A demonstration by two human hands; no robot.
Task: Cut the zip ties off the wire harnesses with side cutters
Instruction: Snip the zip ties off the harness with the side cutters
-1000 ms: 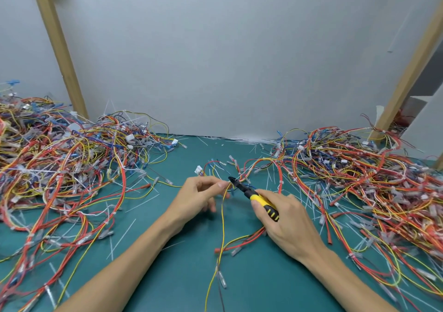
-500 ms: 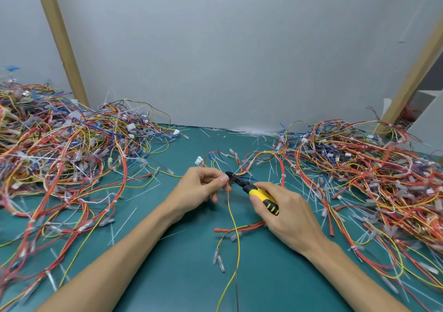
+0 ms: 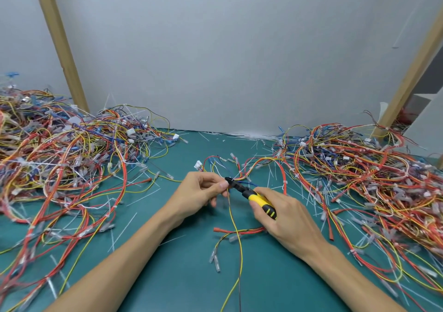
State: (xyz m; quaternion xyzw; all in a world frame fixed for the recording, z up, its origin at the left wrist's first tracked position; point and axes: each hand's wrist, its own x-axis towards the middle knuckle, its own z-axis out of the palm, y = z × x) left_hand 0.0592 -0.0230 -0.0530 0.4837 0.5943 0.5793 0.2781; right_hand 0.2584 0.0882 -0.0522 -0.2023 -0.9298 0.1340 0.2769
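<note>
My left hand [image 3: 200, 190] pinches a wire harness [image 3: 236, 218] of yellow, red and blue wires above the green mat, at the centre of the head view. My right hand [image 3: 285, 218] grips yellow-and-black side cutters [image 3: 254, 195]. Their black jaws point left and touch the wires right beside my left thumb. Any zip tie at the jaws is too small to make out. The harness's yellow wire hangs down toward me, and its red ends lie on the mat under my right hand.
A big tangle of harnesses [image 3: 55, 163] fills the left of the green mat [image 3: 182, 275], and another pile [image 3: 374, 175] fills the right. Cut white zip tie pieces [image 3: 124, 228] lie scattered around. Wooden posts [image 3: 60, 43] stand at both back corners against a grey wall.
The cutter jaws have moved left and closed in on the wires at my left thumb. The hanging yellow wire has swung to the right.
</note>
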